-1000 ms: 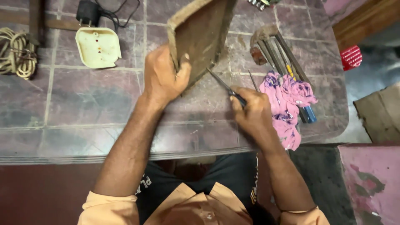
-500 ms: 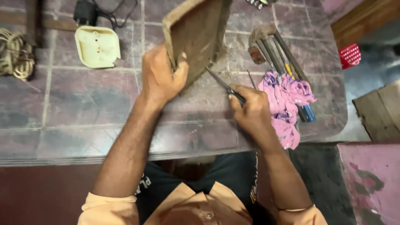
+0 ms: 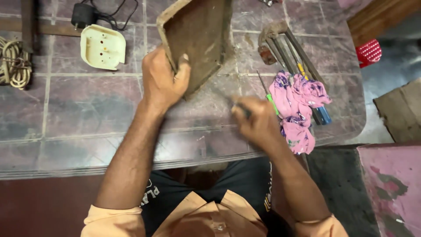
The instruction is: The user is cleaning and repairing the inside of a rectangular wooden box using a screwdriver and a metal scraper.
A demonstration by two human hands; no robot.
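Observation:
My left hand grips the lower edge of a worn brown board with a raised rim, which stands tilted on the tiled tabletop. To its right, my right hand is blurred and closed. A short dark end of a thin tool shows at its thumb, near the board's lower corner. A green-handled screwdriver lies just beyond the right hand's knuckles.
A pink patterned cloth lies right of my right hand, partly over a blue-handled tool and several rusty metal tools. A cream plastic plate, black plug and rope coil sit far left.
My right hand has drawn back down and left with the thin tool, whose long tip no longer sticks out. The left hand keeps the board tilted, almost unmoved.

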